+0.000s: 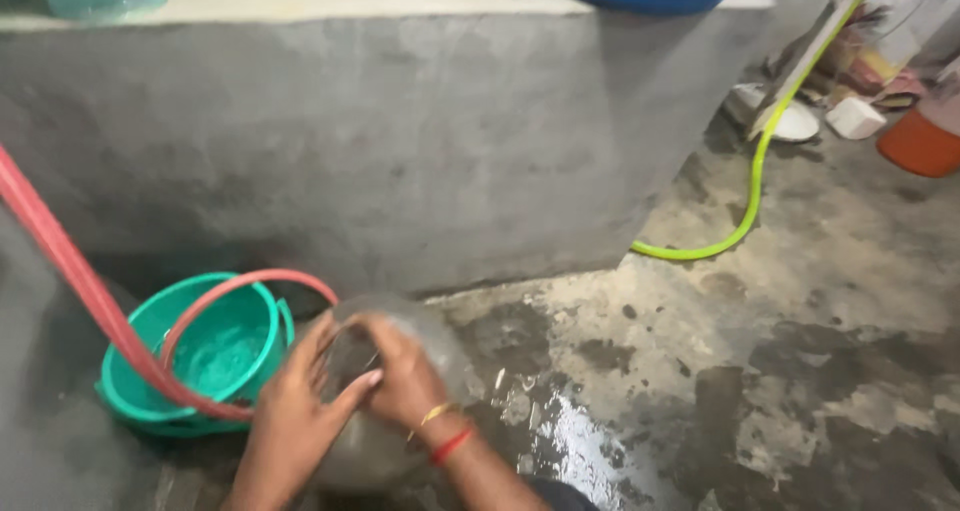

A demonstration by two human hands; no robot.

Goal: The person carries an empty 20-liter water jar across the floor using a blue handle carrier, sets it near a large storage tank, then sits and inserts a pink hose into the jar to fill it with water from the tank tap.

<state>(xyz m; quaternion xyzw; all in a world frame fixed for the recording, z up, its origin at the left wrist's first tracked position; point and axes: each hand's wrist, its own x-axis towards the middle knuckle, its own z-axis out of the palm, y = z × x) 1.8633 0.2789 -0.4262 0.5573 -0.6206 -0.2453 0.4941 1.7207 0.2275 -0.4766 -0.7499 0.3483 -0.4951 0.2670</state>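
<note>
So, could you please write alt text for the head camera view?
Two hands, left hand and right hand, grip a clear round container over a wet concrete floor. Beside them, a red hose loops into a green tub below a concrete wall.

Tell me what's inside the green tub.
The green tub holds shallow water that shows its green bottom. A red hose loops over its rim. The left hand covers its near right edge.

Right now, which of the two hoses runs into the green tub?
The red hose: it loops into the green tub beside the hands. The yellow-green hose lies far right on the floor.
</note>
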